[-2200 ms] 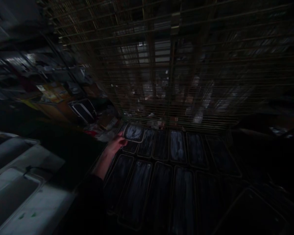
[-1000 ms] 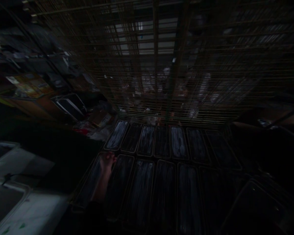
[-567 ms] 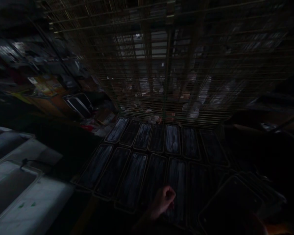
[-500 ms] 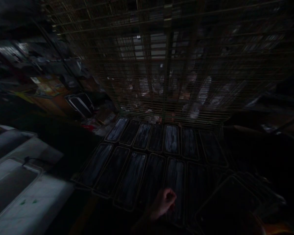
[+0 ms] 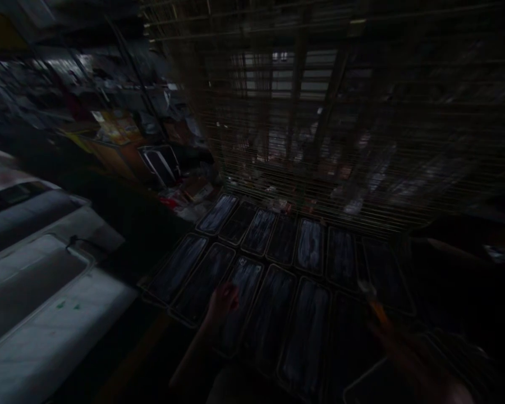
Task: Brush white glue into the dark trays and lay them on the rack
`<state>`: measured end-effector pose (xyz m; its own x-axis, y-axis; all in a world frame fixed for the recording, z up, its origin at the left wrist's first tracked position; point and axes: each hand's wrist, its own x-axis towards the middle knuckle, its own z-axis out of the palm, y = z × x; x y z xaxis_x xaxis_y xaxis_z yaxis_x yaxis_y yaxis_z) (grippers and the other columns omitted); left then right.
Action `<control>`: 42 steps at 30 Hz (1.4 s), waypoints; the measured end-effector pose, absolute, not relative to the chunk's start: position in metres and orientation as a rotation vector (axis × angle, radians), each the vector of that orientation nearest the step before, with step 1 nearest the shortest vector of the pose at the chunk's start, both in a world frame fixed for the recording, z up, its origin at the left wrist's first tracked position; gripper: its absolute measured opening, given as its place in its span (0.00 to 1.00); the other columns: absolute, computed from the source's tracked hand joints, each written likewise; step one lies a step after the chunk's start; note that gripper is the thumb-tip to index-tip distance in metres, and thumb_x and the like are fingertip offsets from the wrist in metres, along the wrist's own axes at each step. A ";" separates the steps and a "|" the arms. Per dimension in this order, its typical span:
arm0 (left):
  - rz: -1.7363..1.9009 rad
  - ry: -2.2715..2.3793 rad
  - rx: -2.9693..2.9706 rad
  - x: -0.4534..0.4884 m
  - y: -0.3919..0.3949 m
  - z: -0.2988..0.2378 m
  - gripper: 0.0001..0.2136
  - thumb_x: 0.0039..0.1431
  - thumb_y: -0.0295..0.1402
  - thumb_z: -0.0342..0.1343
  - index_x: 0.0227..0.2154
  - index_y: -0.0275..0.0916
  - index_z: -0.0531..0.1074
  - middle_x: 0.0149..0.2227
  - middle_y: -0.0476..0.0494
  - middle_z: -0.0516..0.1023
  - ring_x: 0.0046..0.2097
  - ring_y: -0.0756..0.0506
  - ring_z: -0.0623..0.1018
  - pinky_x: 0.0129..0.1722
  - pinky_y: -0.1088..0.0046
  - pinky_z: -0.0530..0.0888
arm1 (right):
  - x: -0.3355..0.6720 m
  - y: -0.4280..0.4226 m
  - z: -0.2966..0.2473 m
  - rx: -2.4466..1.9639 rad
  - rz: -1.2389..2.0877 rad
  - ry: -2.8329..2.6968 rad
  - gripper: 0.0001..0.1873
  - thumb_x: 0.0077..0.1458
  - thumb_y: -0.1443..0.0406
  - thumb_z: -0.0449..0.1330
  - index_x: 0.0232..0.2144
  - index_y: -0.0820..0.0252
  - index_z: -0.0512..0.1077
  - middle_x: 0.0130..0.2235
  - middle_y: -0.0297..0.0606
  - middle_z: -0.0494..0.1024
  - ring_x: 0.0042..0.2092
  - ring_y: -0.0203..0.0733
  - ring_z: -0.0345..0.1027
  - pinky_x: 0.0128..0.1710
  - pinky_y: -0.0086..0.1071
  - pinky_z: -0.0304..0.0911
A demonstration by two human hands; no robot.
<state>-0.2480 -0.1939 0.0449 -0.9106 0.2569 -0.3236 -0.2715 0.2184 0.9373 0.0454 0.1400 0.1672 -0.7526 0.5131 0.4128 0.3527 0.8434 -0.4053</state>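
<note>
The scene is very dark and blurred. Two rows of dark rectangular panels with pale rims lie side by side, several of them streaked whitish. Over the front row hovers my left hand, its fingers curled in and no object visible in them. On the right, my right hand is smeared by motion around an orange-handled brush. The brush's pale tip points at the panels near the right end, but whether it touches them I cannot tell.
Behind the panels rises a tall wire rack. White slabs with framed recesses stand at the left. Farther back are an orange-brown box and a dark framed panel. More rimmed panels lie at the lower right.
My view has turned, so the panels sit slightly farther right. My left hand has moved left and up over the front row. My right hand has brought the brush up from the bottom right corner.
</note>
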 end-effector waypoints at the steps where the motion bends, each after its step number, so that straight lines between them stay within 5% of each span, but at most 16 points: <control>1: 1.758 2.114 -0.047 -0.272 -0.205 0.043 0.16 0.47 0.49 0.58 0.23 0.40 0.67 0.17 0.53 0.68 0.18 0.50 0.71 0.16 0.76 0.65 | 0.021 0.132 0.169 -0.593 0.494 -2.515 0.14 0.58 0.49 0.52 0.45 0.27 0.72 0.47 0.36 0.76 0.44 0.48 0.73 0.29 0.37 0.74; 6: 1.797 2.252 -0.180 -0.391 -0.263 0.037 0.15 0.48 0.45 0.57 0.30 0.37 0.70 0.20 0.51 0.72 0.18 0.49 0.73 0.16 0.76 0.67 | -0.136 0.059 0.175 -0.541 1.052 -2.420 0.17 0.63 0.54 0.48 0.49 0.44 0.71 0.38 0.38 0.79 0.38 0.44 0.76 0.38 0.36 0.75; 9: 1.780 2.292 -0.276 -0.453 -0.290 0.037 0.13 0.52 0.41 0.54 0.34 0.36 0.70 0.20 0.50 0.72 0.18 0.49 0.73 0.17 0.76 0.69 | -0.240 -0.003 0.170 -0.550 1.612 -2.121 0.19 0.62 0.51 0.50 0.47 0.55 0.70 0.34 0.39 0.79 0.32 0.44 0.76 0.33 0.36 0.75; 13: 1.727 2.287 -0.318 -0.518 -0.308 0.036 0.12 0.55 0.37 0.52 0.39 0.35 0.69 0.21 0.50 0.73 0.18 0.48 0.74 0.17 0.76 0.69 | -0.353 -0.068 0.145 -0.513 1.922 -1.975 0.24 0.61 0.48 0.52 0.46 0.60 0.69 0.32 0.40 0.79 0.31 0.43 0.76 0.29 0.33 0.73; 20: 1.644 2.264 -0.284 -0.571 -0.306 0.018 0.10 0.56 0.35 0.53 0.36 0.33 0.71 0.20 0.48 0.73 0.17 0.47 0.75 0.18 0.76 0.69 | -0.465 -0.112 0.107 -0.395 1.981 -2.022 0.25 0.60 0.47 0.51 0.45 0.60 0.68 0.29 0.36 0.77 0.29 0.38 0.75 0.26 0.27 0.69; 29: 1.613 2.350 -0.355 -0.582 -0.298 0.016 0.11 0.59 0.39 0.49 0.34 0.36 0.69 0.22 0.44 0.75 0.18 0.46 0.76 0.18 0.75 0.69 | -0.547 -0.125 0.068 -0.308 1.705 -2.111 0.22 0.63 0.49 0.47 0.46 0.57 0.68 0.34 0.37 0.77 0.33 0.39 0.74 0.33 0.31 0.70; 42: 1.594 2.360 -0.325 -0.589 -0.299 0.008 0.11 0.58 0.37 0.50 0.26 0.37 0.70 0.22 0.40 0.77 0.22 0.43 0.78 0.19 0.75 0.69 | -0.492 -0.146 0.056 -0.554 2.146 -2.026 0.24 0.60 0.46 0.50 0.43 0.58 0.69 0.29 0.36 0.78 0.27 0.41 0.75 0.26 0.31 0.72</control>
<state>-0.5890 -0.2990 0.0078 -0.9371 -0.0321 -0.3476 -0.3345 0.3677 0.8677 -0.4923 -0.1455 0.0560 -0.9224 0.3472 -0.1691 0.1488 -0.0844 -0.9853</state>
